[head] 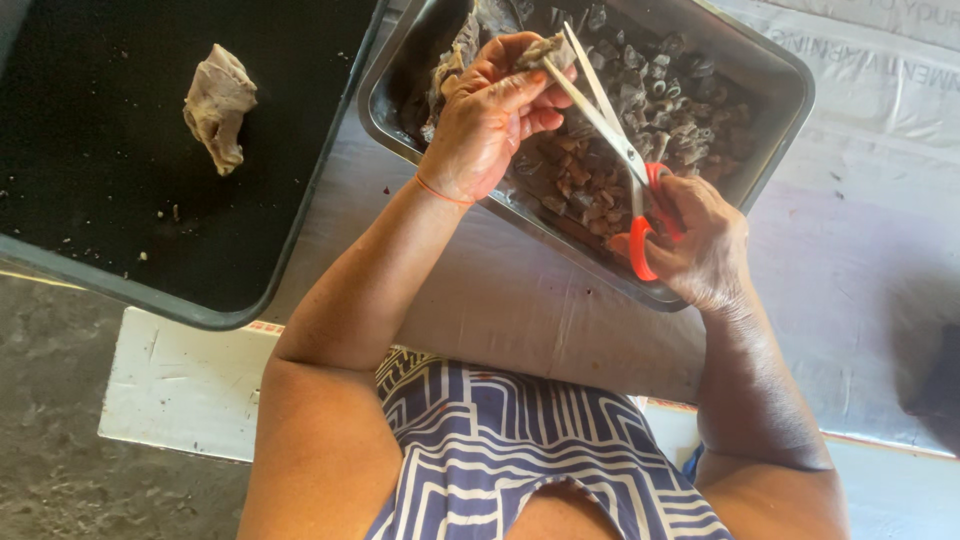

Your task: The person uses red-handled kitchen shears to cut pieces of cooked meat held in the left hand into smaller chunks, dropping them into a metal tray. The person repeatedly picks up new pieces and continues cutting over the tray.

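My left hand [490, 115] is raised over a steel tray [790, 85] and pinches a strip of greyish meat [545, 48] at its fingertips. My right hand [700, 240] grips scissors [605, 115] by their red handles. The scissor blades are parted around the strip just below my left fingers. The tray holds several small cut pieces of dark meat [650, 95]. More uncut meat [455, 60] lies at the tray's left end, partly hidden by my left hand.
A black tray [150, 250] on the left holds one pale lump of meat [218, 105]. Both trays rest on a white sheet-covered table [860, 250]. Its white edge [180, 390] and a grey floor [50, 420] lie at lower left.
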